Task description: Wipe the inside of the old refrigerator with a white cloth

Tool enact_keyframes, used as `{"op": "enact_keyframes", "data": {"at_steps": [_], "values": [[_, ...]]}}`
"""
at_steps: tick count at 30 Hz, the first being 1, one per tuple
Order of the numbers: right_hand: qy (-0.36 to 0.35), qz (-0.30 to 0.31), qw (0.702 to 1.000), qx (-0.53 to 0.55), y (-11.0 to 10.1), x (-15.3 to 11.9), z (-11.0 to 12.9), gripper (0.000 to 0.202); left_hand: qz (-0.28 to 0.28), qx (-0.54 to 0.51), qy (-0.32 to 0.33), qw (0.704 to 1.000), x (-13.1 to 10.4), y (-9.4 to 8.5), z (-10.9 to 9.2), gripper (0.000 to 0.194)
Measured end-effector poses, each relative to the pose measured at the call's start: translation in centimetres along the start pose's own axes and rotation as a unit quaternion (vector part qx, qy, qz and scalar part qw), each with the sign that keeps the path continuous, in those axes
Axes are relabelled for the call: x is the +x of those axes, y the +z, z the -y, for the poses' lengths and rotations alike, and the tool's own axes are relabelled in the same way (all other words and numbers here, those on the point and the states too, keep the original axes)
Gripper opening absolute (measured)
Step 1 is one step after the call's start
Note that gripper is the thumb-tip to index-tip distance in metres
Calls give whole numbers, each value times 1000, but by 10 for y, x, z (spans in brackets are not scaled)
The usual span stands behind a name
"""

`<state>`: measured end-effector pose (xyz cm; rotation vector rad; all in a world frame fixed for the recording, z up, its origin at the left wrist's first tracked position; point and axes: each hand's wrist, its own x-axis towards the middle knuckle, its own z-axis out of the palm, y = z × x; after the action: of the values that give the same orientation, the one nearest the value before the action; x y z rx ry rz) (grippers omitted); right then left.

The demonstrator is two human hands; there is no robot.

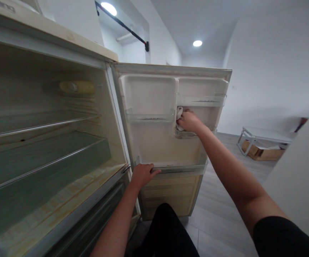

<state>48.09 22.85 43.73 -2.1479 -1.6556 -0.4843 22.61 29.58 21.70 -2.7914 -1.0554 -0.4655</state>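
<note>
A refrigerator door (pixel 154 142) stands swung open in front of me, its inner side facing me. In my right hand (pixel 190 122) is a bunched white cloth (pixel 179 112), pressed against the door's inner wall just above the small middle-right door shelf (pixel 185 135). My left hand (pixel 143 174) grips the left end of the long lower door shelf (pixel 183 168), thumb stretched along its rim and the other fingertips hidden. Higher up are a clear right shelf (pixel 201 100) and a clear left shelf (pixel 150 117).
To the left is the open fridge compartment (pixel 114 142), with a glass shelf (pixel 42 126), a greenish clear drawer (pixel 50 171) and a yellowish lamp cover (pixel 76 87). Stains mark its lower ledge. A low white table (pixel 269 134) with a cardboard box (pixel 263 152) beneath stands far right.
</note>
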Motion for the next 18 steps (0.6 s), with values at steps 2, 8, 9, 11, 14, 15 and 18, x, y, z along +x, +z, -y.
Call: {"op": "enact_keyframes", "data": {"at_steps": [2,8,9,11,14,15,18], "values": [[-36,47,998,18,-2,1,-3,34,4,0,4,1000,-1,0,1,68],[-144,119,977,99,-14,-16,-36,26,7,-3,-1,1000,-2,-1,1,66],[-156,129,974,97,-16,-19,-42,25,6,-7,-3,1000,-2,-1,0,65],[-154,141,976,63,-22,-26,-54,22,6,-12,-6,1000,-2,-2,0,66],[-109,105,987,-54,-33,-43,-70,25,11,-6,-1,1000,-2,-3,0,66],[-92,67,990,-88,-37,-50,-75,27,10,-3,1,1000,-2,-3,0,66],[-82,-103,986,-100,-47,-76,-82,33,9,0,4,1000,-1,-3,1,65]]}}
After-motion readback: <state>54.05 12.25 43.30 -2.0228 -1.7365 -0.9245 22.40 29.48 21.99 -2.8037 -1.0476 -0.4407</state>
